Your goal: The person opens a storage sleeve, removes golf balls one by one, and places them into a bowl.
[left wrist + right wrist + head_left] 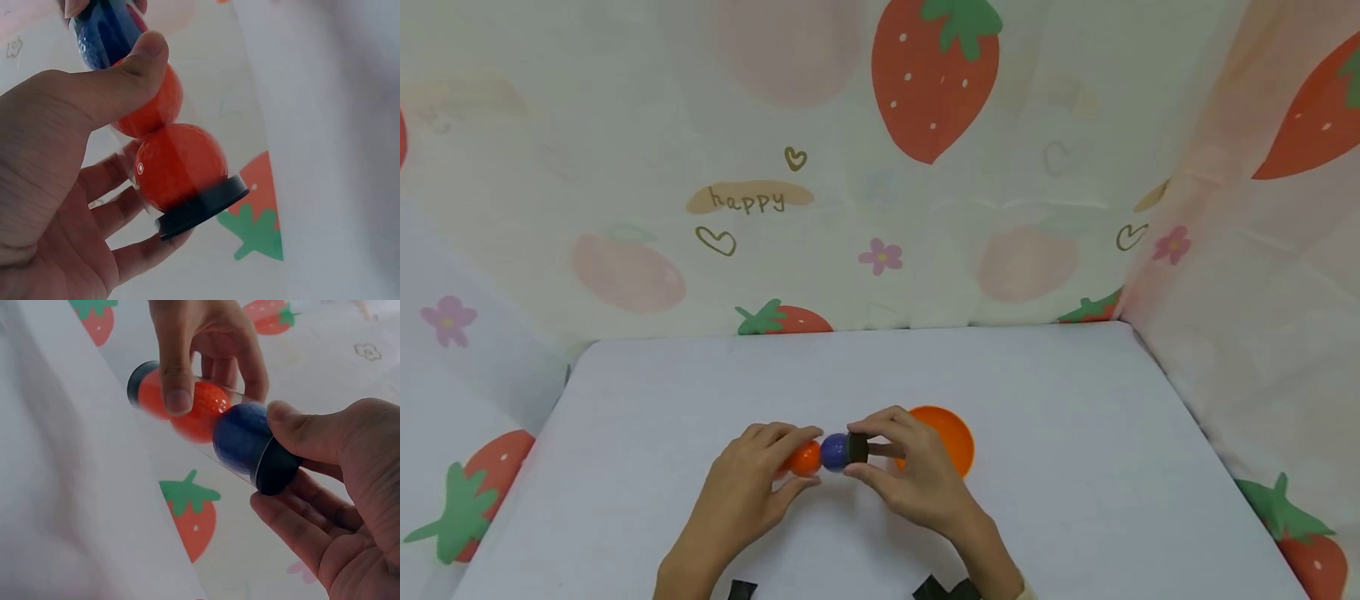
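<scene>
A clear tube (239, 398) with black end caps lies sideways between both hands above the table. Inside are two orange balls (181, 165) and one blue ball (240, 437), in a row. My left hand (745, 487) grips the tube around the orange balls, thumb on the near side. At the other end, my right hand (917, 475) holds the black cap (858, 447) beside the blue ball between thumb and fingers. The far left cap (203, 206) shows in the left wrist view. An orange dish (955, 437) is partly hidden behind my right hand.
The white table (1060, 400) has printed strawberry cloth (820, 275) standing behind it and along its sides. Black objects (742, 590) poke in at the bottom edge, another black piece (931, 588) near my right forearm.
</scene>
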The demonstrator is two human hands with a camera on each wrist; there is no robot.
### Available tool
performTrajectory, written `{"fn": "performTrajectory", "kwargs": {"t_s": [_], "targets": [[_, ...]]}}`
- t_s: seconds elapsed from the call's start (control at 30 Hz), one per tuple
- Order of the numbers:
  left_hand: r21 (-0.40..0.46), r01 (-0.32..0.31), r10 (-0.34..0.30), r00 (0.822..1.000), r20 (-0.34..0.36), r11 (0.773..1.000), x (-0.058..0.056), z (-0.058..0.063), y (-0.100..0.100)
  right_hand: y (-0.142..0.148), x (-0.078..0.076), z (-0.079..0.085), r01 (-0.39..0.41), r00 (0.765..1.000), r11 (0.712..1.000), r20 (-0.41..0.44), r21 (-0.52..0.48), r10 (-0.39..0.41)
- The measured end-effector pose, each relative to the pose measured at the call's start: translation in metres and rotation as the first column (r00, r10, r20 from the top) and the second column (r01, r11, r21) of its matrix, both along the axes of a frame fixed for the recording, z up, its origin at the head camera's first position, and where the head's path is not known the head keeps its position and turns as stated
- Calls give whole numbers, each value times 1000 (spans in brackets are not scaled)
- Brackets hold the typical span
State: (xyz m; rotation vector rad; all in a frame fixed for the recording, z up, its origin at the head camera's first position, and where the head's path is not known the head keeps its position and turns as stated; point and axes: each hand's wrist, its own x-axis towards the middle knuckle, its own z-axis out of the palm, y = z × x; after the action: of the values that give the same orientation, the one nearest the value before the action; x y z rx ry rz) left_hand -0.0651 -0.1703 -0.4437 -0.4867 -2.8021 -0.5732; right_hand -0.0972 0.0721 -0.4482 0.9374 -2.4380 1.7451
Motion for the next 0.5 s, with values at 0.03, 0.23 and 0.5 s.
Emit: {"fn": "performTrajectory", "kwargs": {"t_s": [0.03,0.23,0.5], "targets": [[-2,-2,2,1000,-2,1000,1,2,0,0,0,1,0,1000,1000,0,2,0],[-4,2,-2,1000,-20,1000,8,12,2,6,2,6,-29,1000,999,10,-23,30],[-11,10,-10,1000,13,1000,12,18,4,12,3,10,-94,996,996,-8,8,94]]}}
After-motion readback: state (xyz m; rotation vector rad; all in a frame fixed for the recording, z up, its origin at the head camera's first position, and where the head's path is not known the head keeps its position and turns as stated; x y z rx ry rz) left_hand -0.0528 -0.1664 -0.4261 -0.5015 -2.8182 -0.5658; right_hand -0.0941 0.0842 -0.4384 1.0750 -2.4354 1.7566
